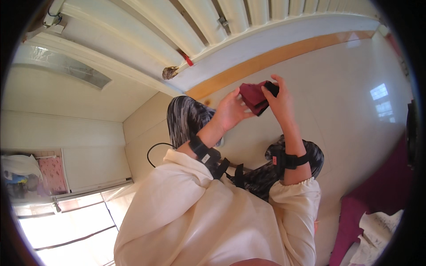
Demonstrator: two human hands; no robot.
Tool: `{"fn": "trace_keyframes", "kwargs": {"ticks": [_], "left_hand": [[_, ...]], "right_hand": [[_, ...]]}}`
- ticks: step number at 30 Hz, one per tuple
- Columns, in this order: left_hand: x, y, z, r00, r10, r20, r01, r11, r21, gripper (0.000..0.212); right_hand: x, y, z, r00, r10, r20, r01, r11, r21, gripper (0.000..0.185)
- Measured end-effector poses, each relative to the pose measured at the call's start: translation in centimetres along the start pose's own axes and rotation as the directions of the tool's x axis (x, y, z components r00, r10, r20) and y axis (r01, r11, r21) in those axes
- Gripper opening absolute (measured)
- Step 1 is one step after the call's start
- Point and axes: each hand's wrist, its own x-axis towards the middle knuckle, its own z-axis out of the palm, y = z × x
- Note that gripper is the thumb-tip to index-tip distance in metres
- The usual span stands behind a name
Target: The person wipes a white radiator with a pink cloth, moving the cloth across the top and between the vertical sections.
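Observation:
A small folded maroon cloth piece with black parts (254, 98) is held up in front of me, over the floor. My right hand (282, 104) pinches its black right end between thumb and fingers. At the cloth's left edge, my left hand (229, 111) supports it with spread fingers, some tips hidden behind the fabric. What kind of article it is, I cannot tell. Black straps with small devices circle both forearms, the left strap (198, 146) and the right strap (296, 161). Below the hands, my knees show in dark patterned trousers (184, 116).
A cream slatted metal panel (233, 20) runs along the far side above an orange-brown strip (283, 56). Pale glossy floor (339, 99) lies ahead. Purple fabric (372, 186) and crumpled white material (379, 232) are at the right. A cream cabinet (96, 156) stands left.

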Motion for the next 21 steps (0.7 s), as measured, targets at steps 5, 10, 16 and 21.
{"fn": "trace_keyframes", "kwargs": {"ticks": [5, 10, 16, 21], "left_hand": [[4.6, -2.2, -6.0, 0.998, 0.044, 0.046, -0.053, 0.976, 0.211, 0.043], [8.4, 5.7, -13.3, 0.836, 0.389, -0.386, -0.345, 0.921, 0.181, 0.026], [12.6, 12.5, -11.4, 0.703, 0.52, -0.486, -0.632, 0.77, -0.091, 0.021], [18.4, 9.6, -5.9, 0.829, 0.418, -0.371, -0.521, 0.817, -0.245, 0.028]], "right_hand": [[-1.8, -1.6, 1.5, 0.92, -0.04, 0.389, -0.068, 0.963, 0.261, 0.066], [-1.6, -0.7, 1.4, 0.961, -0.088, 0.261, 0.075, 0.995, 0.059, 0.067], [-1.7, -1.3, 0.4, 0.955, -0.066, 0.29, 0.078, 0.996, -0.032, 0.06], [-2.2, -1.5, 0.2, 0.923, -0.153, 0.353, 0.203, 0.973, -0.109, 0.053]]}}
